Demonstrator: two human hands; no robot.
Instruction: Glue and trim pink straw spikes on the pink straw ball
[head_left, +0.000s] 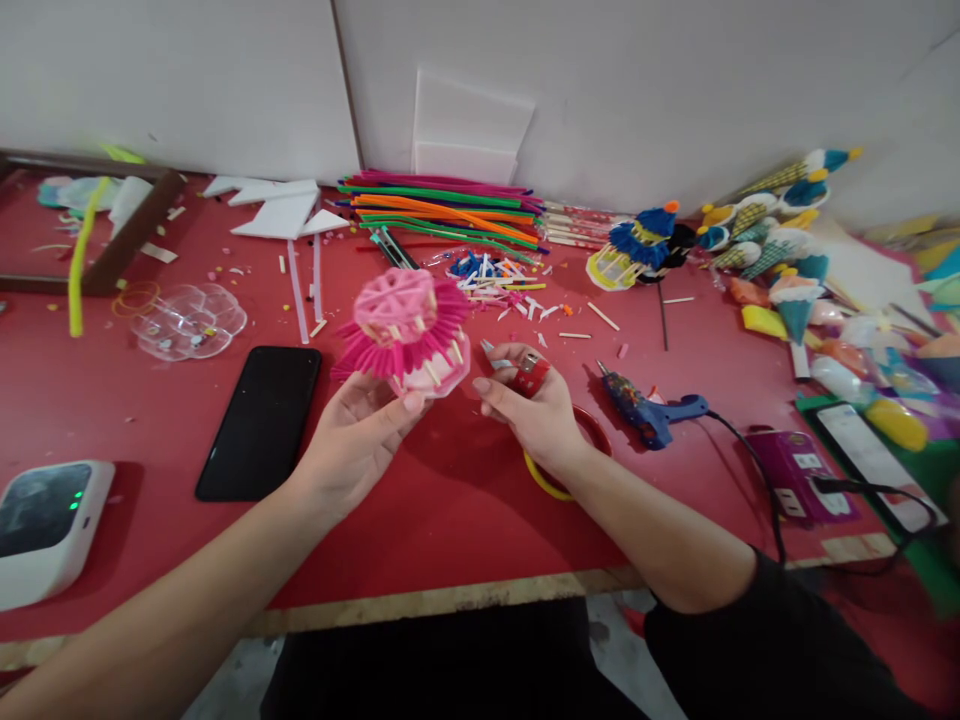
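- Fingers of your left hand (349,435) curl in a light pinch, thumb in front, around the lower edge of a pink tiered craft model (396,308), lifted just above their tips.
- Your right hand (541,408) has its fingers closed around a small red-handled tool (531,374), metal tip aimed up and left; whether that tip stands parted, you cannot tell from here.
- The model lies left of your right fingers, its base (451,374) near the tool tip but apart. Its long axis tilts, top away to the upper left, base toward your right hand. The left hand is nearer, already touching.
- Beyond the right fingers, to their right, rests a blue glue gun (651,410); left of your left fingers, a black smartphone (259,425) lies flat.
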